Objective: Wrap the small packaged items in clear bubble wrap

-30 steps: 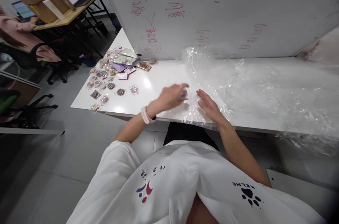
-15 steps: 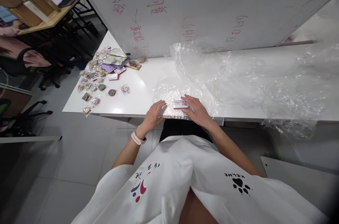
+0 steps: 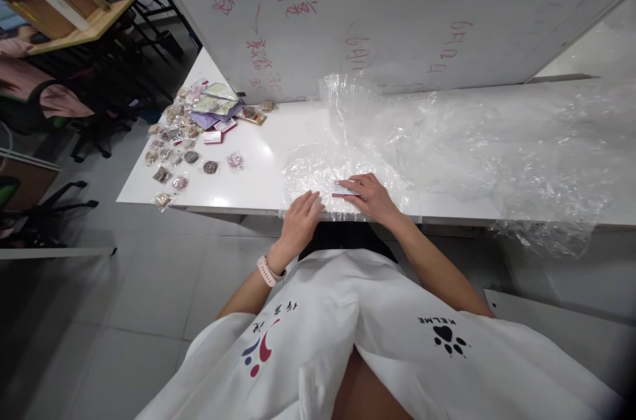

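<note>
A clear sheet of bubble wrap point(image 3: 311, 165) lies flat at the table's front edge. On it rests a small white box point(image 3: 342, 189) with dark red edges. My right hand point(image 3: 373, 199) has its fingers over the top and right end of this box and the thumb along the near side, covering part of it. Just left of the box, my left hand point(image 3: 302, 220) reaches over the near edge of the wrap. Its fingers are stretched out and close together, and nothing shows in them.
Several wrapped snacks point(image 3: 191, 156) cover the table's left end, beside pouches point(image 3: 216, 102) and another small box point(image 3: 213, 137). More crumpled clear plastic point(image 3: 472, 142) spreads to the right and hangs over the front edge. A whiteboard point(image 3: 387, 16) stands behind. A person's sleeve point(image 3: 14, 47) shows far left.
The small box has shifted slightly right and away from me, and my right hand now covers more of it. My left hand has moved right along the wrap's near edge.
</note>
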The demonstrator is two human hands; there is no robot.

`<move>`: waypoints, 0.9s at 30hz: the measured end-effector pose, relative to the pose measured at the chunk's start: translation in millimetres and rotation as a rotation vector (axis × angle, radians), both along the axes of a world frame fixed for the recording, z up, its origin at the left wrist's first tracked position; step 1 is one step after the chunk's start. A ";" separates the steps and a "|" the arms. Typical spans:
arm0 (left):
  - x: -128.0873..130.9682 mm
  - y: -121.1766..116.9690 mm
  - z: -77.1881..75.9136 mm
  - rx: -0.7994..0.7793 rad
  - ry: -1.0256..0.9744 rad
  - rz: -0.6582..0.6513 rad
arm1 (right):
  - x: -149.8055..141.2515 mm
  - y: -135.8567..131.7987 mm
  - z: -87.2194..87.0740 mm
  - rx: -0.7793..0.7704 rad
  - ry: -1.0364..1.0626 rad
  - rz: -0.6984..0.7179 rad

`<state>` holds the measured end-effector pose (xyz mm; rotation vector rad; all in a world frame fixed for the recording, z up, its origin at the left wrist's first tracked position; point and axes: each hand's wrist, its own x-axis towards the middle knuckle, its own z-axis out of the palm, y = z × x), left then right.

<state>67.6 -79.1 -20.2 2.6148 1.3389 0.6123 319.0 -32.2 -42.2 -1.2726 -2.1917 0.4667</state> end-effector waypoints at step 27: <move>63.3 77.1 3.8 -0.092 -0.295 0.045 | 48.9 -27.5 54.7 0.061 -0.432 -0.362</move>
